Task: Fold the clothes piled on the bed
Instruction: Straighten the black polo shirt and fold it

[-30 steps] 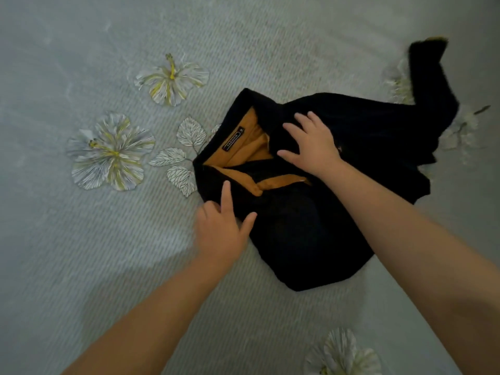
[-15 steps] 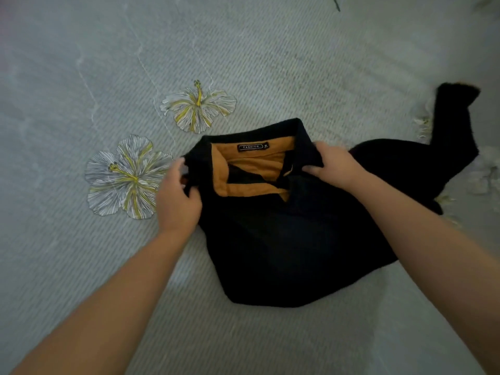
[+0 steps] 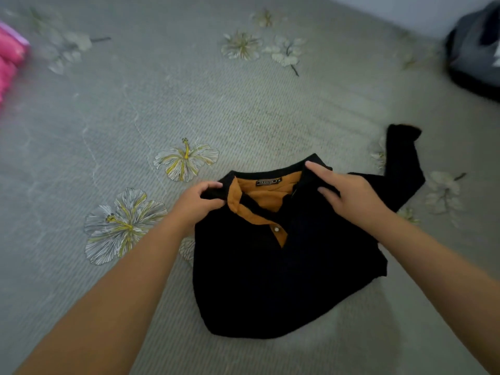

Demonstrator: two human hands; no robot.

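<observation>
Both hands have shifted on the collar since half a second ago: the left hand (image 3: 198,203) has closed in from the shoulder edge and the right hand (image 3: 349,194) has opened out flatter, while the view has tipped up to take in more of the bed.

Grey ribbed bedspread (image 3: 243,109) printed with pale hibiscus flowers (image 3: 186,159) covers the whole surface. Pink fabric (image 3: 9,60) shows at the bed's left edge, blurred. A dark grey and black heap (image 3: 476,50), perhaps clothes or a bag, sits at the far right corner against a pale wall (image 3: 405,9).

Black polo shirt (image 3: 284,266) lies on the bedspread near the middle of the bed, toward its near edge, body folded into a rough block. One sleeve (image 3: 403,158) sticks out toward the right edge. Its mustard-orange inner collar and placket (image 3: 259,212) face up, with a small black label (image 3: 267,182) and a white button (image 3: 276,229).

Left hand pinches the left end of the collar between thumb and curled fingers. Right hand rests on the collar's right side with fingers nearly straight, grasping nothing.
</observation>
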